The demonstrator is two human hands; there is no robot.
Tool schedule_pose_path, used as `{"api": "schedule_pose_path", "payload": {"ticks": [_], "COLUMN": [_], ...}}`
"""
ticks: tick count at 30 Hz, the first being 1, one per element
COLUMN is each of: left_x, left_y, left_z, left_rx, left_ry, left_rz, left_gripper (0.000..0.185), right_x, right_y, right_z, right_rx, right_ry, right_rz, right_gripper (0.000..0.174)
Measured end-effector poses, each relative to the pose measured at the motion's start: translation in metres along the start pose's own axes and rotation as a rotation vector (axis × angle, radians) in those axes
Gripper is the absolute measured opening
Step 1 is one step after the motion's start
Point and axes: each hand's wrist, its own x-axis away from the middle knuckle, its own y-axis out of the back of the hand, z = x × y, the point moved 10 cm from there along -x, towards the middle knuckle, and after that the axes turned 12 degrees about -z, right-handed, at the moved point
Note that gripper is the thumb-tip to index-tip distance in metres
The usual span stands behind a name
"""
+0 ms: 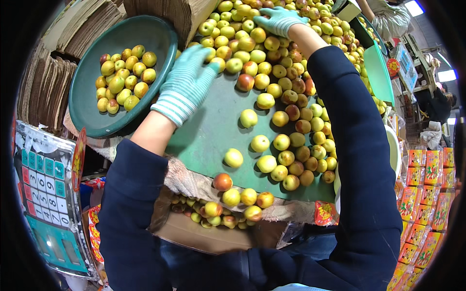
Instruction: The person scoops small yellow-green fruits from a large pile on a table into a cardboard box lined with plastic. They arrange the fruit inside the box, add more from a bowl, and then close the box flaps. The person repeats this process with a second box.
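Observation:
Many yellow-green and reddish jujubes (pixel 257 56) lie on a green sorting table (pixel 214 120), heaped at its far side. My left hand (pixel 189 80), in a striped mint glove, reaches over the table between the dark green basin (pixel 82 78) and the heap; its fingertips are beside the nearest fruit, and nothing shows in it. My right hand (pixel 280 21), gloved alike, lies on the far part of the heap with its fingers spread; whether it grips a fruit is hidden. Several jujubes (pixel 248 196) are at the cloth-covered near edge, above a cardboard box (pixel 204 232) with more fruit.
Stacked cardboard (pixel 47 80) stands behind and left of the basin. A scale with a keypad (pixel 47 196) is at the left. At the right are a light green tray (pixel 379 72), another scale (pixel 407 67) and packed red and yellow packages (pixel 424 203). A person's sleeve (pixel 391 22) shows at the upper right.

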Motion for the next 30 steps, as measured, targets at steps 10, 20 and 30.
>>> {"api": "schedule_pose_path", "payload": {"ticks": [10,20,30], "left_x": [0.014,0.060,0.100], "left_y": [-0.030,-0.035,0.017], "left_z": [0.036,-0.011,-0.061], "left_rx": [-0.144,0.451,0.467], "left_ry": [0.066,0.223,0.514], "left_rz": [0.370,0.699,0.750], "left_gripper": [0.042,0.042,0.045], "right_x": [0.127,0.262,0.369], "right_y": [0.018,0.055,0.060], "right_z": [0.094,0.106,-0.016], "right_rx": [-0.261,-0.604,-0.535], "right_ry": [0.268,0.240,-0.168], "right_rz": [0.143,0.175,-0.437], "right_gripper": [0.063,0.047,0.047]}}
